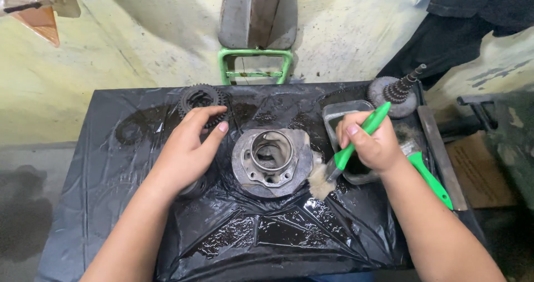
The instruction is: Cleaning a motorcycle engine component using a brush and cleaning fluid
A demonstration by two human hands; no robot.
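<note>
The housing (pixel 271 162) sits at the middle of the black sheet (pixel 111 204), bore facing up toward me, so its axis runs vertical and the flange lies flat on the wet plastic; I judge it is set that way so the open bore and bolt face can be reached from above; my right hand (pixel 371 143) is clenched around the green handle of a brush (pixel 347 151), whose long axis slants from upper right down to lower left, bristles touching the sheet just beside the housing's right edge; my left hand (pixel 189 151) rests curled over a dark round part at the housing's left, fingertips near a gear (pixel 201 99) behind it; whether it truly grips that part I cannot tell, though it seems to steady things; a metal tray (pixel 340 112) lies behind the right hand, probably holding cleaning fluid within easy dipping reach; a second brush (pixel 428 173) lies to the right; a gear shaft (pixel 397 92) stands at the far right corner; a green frame (pixel 255 65) stands beyond the table.
</note>
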